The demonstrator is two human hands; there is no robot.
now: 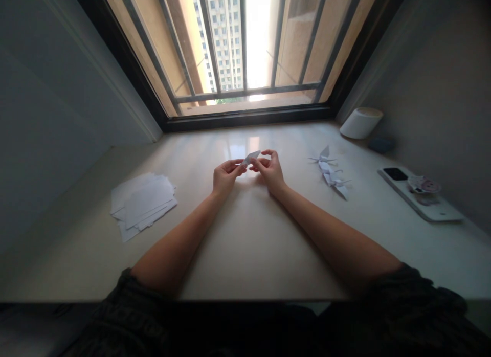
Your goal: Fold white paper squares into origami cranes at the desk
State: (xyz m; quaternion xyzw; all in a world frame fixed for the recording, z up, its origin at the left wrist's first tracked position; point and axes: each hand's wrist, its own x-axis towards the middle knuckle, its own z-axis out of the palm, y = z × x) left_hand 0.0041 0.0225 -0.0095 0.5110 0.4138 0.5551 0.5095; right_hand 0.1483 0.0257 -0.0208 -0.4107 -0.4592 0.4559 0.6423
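Note:
A small folded piece of white paper (252, 156) is held up between my two hands, just above the pale tabletop (245, 244). My left hand (227, 176) pinches its left end between thumb and fingers. On the other side, my right hand (270, 172) has its thumb against the lower edge, with the index finger bent over near the upper right tip. To the right lie several folded paper cranes (330, 174), set close together in a row. At the left is a loose stack of white paper sheets (144, 201), their edges uneven.
A phone (429, 206) with a round attachment on its back lies at the right. Behind it, a white cylindrical object (361, 123) stands by the wall, beside a small dark item (381, 144). A barred window (247, 119) borders the far edge.

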